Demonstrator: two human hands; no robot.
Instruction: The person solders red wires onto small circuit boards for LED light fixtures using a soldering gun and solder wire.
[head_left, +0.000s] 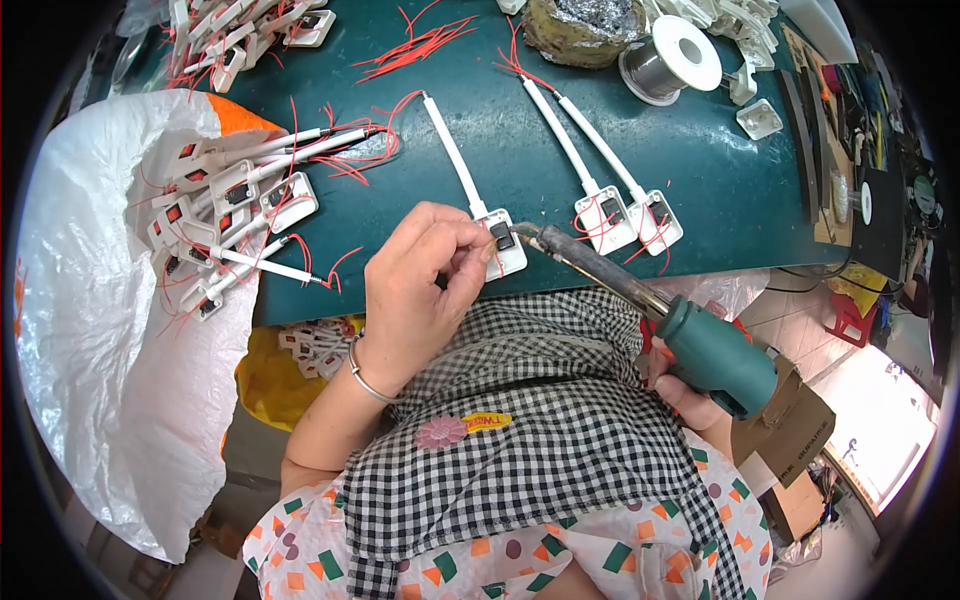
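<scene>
My left hand [420, 275] pinches a small white switch box [503, 243] with a white cable and red wires at the near edge of the dark green table [700, 170]. In my right hand [690, 390] is a soldering iron [640, 300] with a teal handle. Its metal tip touches the black part on that switch box. Two more white switch boxes [628, 218] with cables lie just right of it.
A heap of white switch boxes with red wires [235, 200] lies on a white sack [90, 300] at left. A solder spool [672, 57], a foil-lined bowl [583, 27] and loose red wires [415, 48] sit at the back. More white parts [240, 35] are far left.
</scene>
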